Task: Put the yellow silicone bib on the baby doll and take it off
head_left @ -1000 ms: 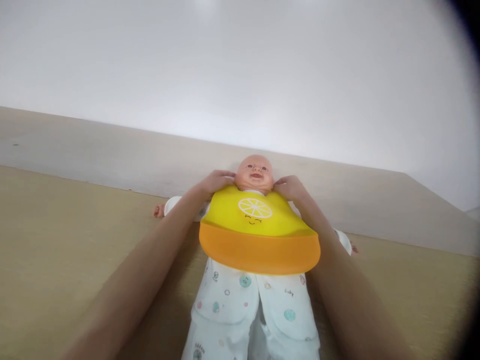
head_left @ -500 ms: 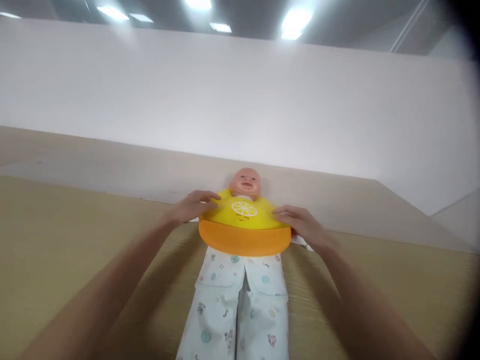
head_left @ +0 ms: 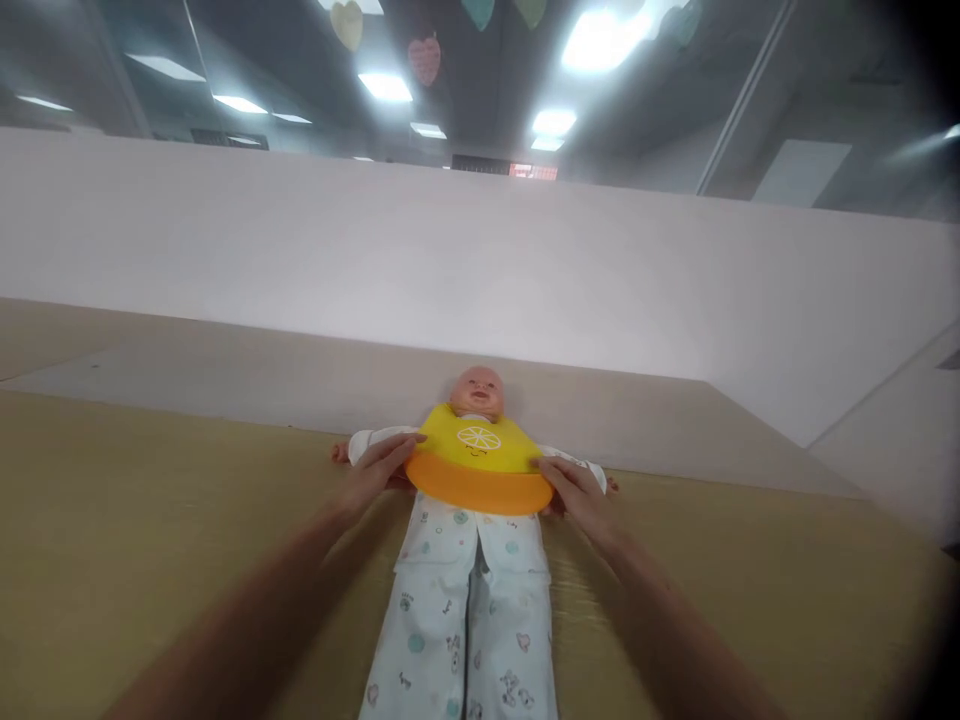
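Observation:
A baby doll in white patterned pyjamas lies on its back on a tan surface. It wears a yellow bib with an orange catch pocket and a lemon print. My left hand rests against the left end of the orange pocket, fingers stretched out. My right hand touches the pocket's right end, fingers spread and slightly curled. Neither hand visibly grips anything.
A low white partition wall runs behind the doll, with a beige ledge in front of it. Above are ceiling lights and hanging heart shapes.
Both hands slid from the doll's neck down the bib's sides to the ends of the orange pocket. The view pulled back and tilted up, showing the ceiling.

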Demonstrator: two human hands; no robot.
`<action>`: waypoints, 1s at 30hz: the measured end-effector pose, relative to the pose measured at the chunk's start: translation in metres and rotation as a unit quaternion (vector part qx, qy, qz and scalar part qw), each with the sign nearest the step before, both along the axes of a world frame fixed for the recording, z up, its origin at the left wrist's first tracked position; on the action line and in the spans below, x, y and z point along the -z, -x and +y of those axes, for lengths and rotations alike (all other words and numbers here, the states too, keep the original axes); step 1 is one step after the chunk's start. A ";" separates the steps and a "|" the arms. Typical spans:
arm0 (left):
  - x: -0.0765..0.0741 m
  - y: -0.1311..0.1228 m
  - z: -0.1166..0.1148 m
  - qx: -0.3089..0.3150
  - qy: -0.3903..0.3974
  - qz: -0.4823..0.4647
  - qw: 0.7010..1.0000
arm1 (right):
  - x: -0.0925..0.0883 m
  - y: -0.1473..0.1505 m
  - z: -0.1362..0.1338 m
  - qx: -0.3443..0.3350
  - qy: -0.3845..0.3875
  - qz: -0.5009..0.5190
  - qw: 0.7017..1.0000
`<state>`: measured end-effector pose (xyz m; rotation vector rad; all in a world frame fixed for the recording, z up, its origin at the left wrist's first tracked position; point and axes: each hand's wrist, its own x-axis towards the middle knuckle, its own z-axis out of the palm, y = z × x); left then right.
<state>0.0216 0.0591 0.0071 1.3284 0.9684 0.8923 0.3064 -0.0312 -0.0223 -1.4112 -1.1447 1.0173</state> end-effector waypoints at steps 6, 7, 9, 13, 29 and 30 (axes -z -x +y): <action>0.022 -0.008 -0.009 -0.083 -0.056 -0.005 0.995 | 0.007 -0.003 0.001 0.000 -0.003 -0.007 1.000; 0.024 -0.009 -0.008 -0.079 -0.062 -0.002 0.995 | 0.008 -0.003 0.001 0.001 -0.004 -0.006 1.000; 0.025 -0.008 -0.005 -0.064 -0.067 0.001 0.996 | 0.010 -0.004 0.001 0.005 -0.001 0.005 1.000; 0.028 -0.006 0.003 -0.054 -0.055 -0.016 0.997 | 0.011 -0.008 0.001 0.017 0.008 0.036 0.999; 0.029 0.000 -0.003 -0.015 -0.020 0.009 1.000 | 0.012 -0.001 -0.009 0.018 0.020 0.042 0.999; 0.031 0.003 -0.001 -0.014 -0.032 0.022 0.999 | 0.012 -0.006 -0.010 0.003 0.016 0.023 1.000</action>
